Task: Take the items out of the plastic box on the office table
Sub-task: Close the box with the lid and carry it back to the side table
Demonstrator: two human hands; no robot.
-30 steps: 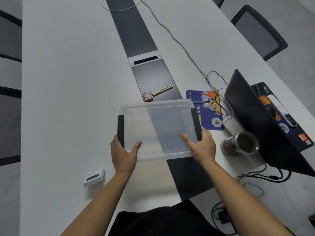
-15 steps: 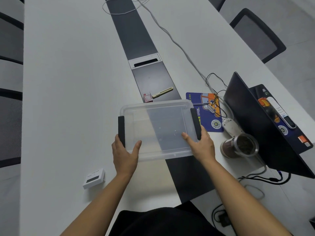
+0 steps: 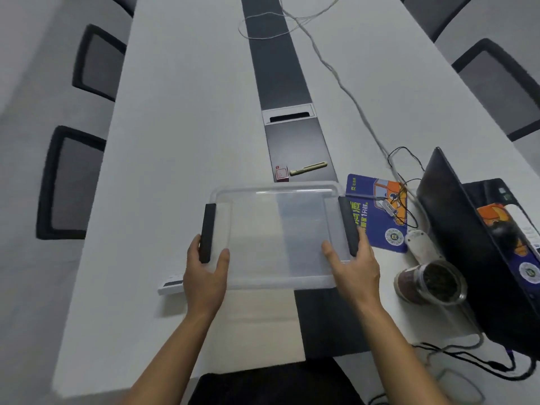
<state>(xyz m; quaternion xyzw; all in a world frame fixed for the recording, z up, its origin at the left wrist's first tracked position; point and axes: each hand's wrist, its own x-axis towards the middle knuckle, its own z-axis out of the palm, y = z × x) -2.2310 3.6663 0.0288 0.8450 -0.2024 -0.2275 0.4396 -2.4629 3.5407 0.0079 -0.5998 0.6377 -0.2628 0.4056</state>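
Observation:
A clear plastic box (image 3: 277,229) with black side handles is held over the white office table (image 3: 175,141). My left hand (image 3: 206,276) grips its near left corner by the left handle. My right hand (image 3: 355,268) grips the near right corner by the right handle. I see nothing inside the box. A small red-and-white carton (image 3: 281,173) and a pale yellow pen-like item (image 3: 308,168) lie on the dark centre strip just beyond the box. A small white device (image 3: 171,287) lies on the table, partly hidden behind my left wrist.
To the right are a blue card (image 3: 377,211), a white plug (image 3: 420,244), a glass jar (image 3: 429,285) of dark contents, an open laptop (image 3: 455,244) and tangled cables (image 3: 406,171). Chairs (image 3: 70,182) stand along both sides.
The view has tilted and moved forward. The box seems lifted slightly, and the small white device now lies closer to my left wrist. Both hands keep the same grip.

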